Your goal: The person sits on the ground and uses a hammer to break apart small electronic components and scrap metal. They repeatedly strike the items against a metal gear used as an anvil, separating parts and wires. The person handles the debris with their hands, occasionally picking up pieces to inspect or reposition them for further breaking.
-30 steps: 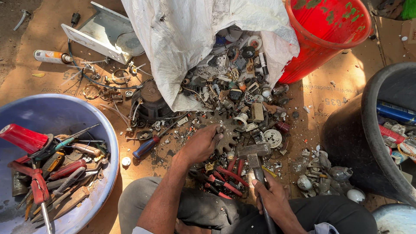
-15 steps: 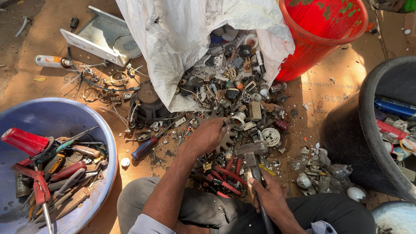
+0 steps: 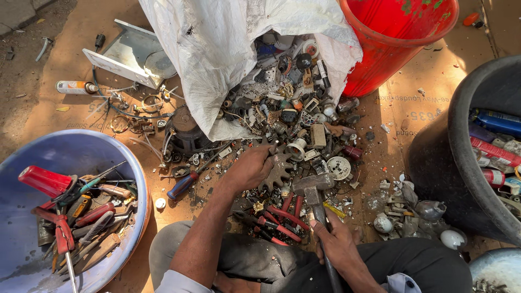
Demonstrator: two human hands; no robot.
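A blue plastic basin (image 3: 116, 163) at far left holds a jumble of screwdrivers and red-handled pliers (image 3: 61, 233), set on brown cardboard laid over the ground. Beside it, a small spray can (image 3: 76, 87) and a pale metal panel (image 3: 127, 54) lie near loose rings and wire. At centre, a white woven sack (image 3: 217, 59) spills mixed scrap: sockets, switches and small metal fittings. The person, seated with knees drawn up, closes the left hand (image 3: 251, 169) around a rusty toothed gear (image 3: 278, 169) at the foot of the heap, fingers curled over its upper edge and thumb beneath, so the gear sits just off the cardboard or resting on it; which of the two cannot be told. A blue-handled screwdriver (image 3: 183, 185) lies just left of that hand. The right hand (image 3: 339, 244) wraps fully around the handle of a hammer (image 3: 310, 185), its steel head lying among the debris just right of the gear, above several red-handled tools (image 3: 282, 222). Judged from this pose, the sorting stands at the point of steadying the gear with the hammer ready; a next blow would call for a firm seat for the gear and fingers kept out from under the head. A red bucket (image 3: 380, 59) and a black tub (image 3: 434, 157) of cans stand at right.
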